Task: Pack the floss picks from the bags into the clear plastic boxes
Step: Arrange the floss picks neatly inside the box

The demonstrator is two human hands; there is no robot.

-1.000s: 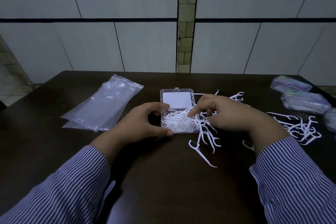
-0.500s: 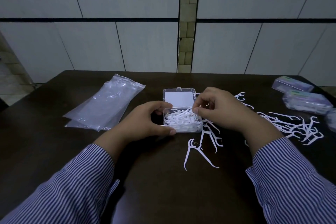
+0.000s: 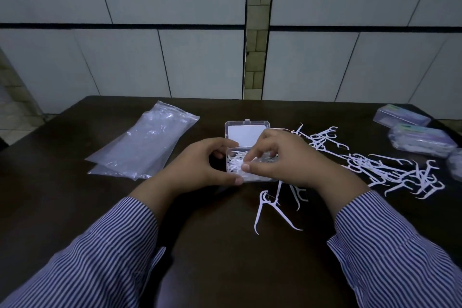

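A clear plastic box [image 3: 246, 130] lies open in the middle of the dark table, its lid folded back with a white card in it. White floss picks [image 3: 235, 165] fill its tray. My left hand [image 3: 200, 166] grips the tray's left side between thumb and fingers. My right hand [image 3: 282, 157] covers the tray's right half, fingers curled down onto the picks inside; whether it pinches any is hidden. Loose floss picks [image 3: 390, 170] are scattered to the right, and a few picks [image 3: 272, 207] lie just in front of the box.
Empty clear plastic bags [image 3: 147, 142] lie flat at the left. Closed filled boxes [image 3: 422, 140] sit at the table's right edge, another box [image 3: 402, 116] behind them. A tiled wall [image 3: 200, 57] rises behind the table's far edge.
My right hand has moved left from the loose picks to over the box tray. The left hand has kept its hold on the box.
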